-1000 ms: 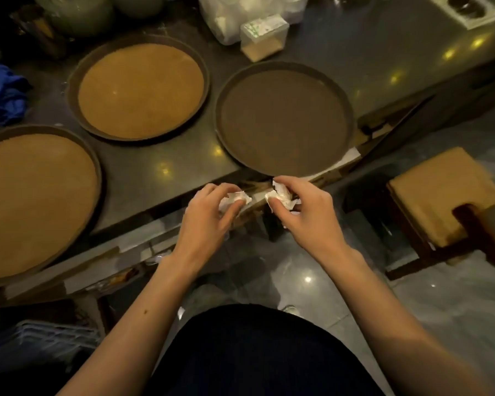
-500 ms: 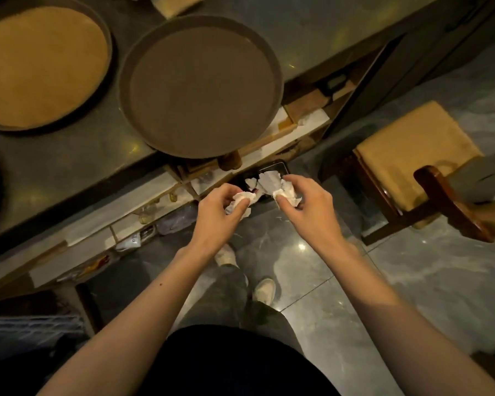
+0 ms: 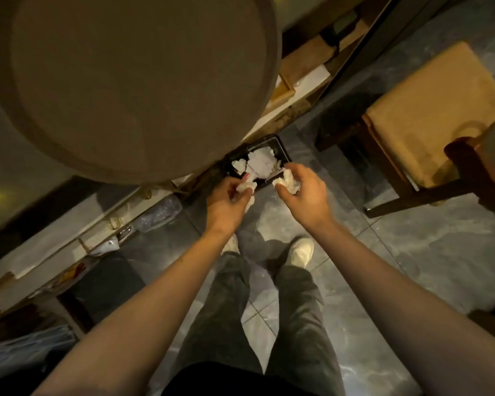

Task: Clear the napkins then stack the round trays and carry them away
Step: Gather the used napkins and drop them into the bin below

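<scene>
A dark round tray [image 3: 132,81] lies on the counter and fills the upper left; its near rim overhangs the counter edge. Below it on the floor stands a small black bin [image 3: 280,148] with white crumpled napkins [image 3: 262,162] inside. My left hand [image 3: 226,201] pinches a crumpled white napkin [image 3: 245,187] just in front of the bin. My right hand [image 3: 303,192] grips another crumpled napkin [image 3: 286,181] at the bin's near right corner. Both hands hover low over the bin's rim.
A wooden chair with a tan cushion [image 3: 429,110] stands at the right. Open shelves with clutter [image 3: 120,224] run under the counter at the left. My legs and shoes [image 3: 300,250] stand on the grey tiled floor [image 3: 412,252].
I have bent down; the view dropped from the counter toward the floor. Both hands carried the napkins from the counter edge down to the black bin. The other trays left the view.
</scene>
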The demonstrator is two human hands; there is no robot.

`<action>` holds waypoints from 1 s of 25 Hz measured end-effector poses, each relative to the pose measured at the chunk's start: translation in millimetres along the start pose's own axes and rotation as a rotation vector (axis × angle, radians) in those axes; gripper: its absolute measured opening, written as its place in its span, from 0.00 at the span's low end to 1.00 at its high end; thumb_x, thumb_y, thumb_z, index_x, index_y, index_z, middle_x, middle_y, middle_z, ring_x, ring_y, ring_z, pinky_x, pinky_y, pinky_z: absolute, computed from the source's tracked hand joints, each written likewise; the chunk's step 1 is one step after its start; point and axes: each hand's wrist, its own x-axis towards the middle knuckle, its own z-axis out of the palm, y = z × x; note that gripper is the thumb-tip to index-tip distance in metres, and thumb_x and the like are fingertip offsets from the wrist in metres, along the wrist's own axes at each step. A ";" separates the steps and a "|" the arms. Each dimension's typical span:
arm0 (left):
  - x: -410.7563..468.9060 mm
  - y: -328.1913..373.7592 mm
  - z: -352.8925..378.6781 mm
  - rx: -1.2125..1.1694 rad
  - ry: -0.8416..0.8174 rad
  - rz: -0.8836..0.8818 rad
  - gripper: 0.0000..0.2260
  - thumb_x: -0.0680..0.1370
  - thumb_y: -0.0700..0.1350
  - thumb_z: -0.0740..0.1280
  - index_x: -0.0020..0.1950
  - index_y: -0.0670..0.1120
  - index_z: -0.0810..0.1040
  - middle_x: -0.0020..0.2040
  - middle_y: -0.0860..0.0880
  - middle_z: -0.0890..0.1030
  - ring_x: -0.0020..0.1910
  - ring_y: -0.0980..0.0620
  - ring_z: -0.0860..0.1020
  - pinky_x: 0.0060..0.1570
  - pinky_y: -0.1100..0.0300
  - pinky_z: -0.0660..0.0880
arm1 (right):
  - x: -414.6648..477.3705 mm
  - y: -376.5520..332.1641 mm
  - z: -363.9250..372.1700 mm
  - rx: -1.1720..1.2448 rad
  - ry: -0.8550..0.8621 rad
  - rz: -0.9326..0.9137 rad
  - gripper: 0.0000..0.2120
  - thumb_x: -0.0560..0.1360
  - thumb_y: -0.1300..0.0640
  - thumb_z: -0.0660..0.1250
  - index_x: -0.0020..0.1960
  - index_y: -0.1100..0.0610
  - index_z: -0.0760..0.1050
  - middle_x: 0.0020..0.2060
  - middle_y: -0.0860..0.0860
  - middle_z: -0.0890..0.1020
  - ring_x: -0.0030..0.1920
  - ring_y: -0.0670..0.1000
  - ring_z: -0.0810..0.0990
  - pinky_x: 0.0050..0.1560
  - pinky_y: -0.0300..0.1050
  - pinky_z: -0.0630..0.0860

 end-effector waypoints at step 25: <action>193.4 -113.5 136.8 -0.178 0.286 -0.511 0.16 0.77 0.45 0.69 0.61 0.38 0.73 0.64 0.39 0.76 0.63 0.39 0.75 0.61 0.45 0.75 | 184.2 170.4 123.5 -0.041 -0.244 0.084 0.19 0.73 0.56 0.71 0.62 0.61 0.76 0.59 0.60 0.79 0.58 0.59 0.79 0.58 0.47 0.75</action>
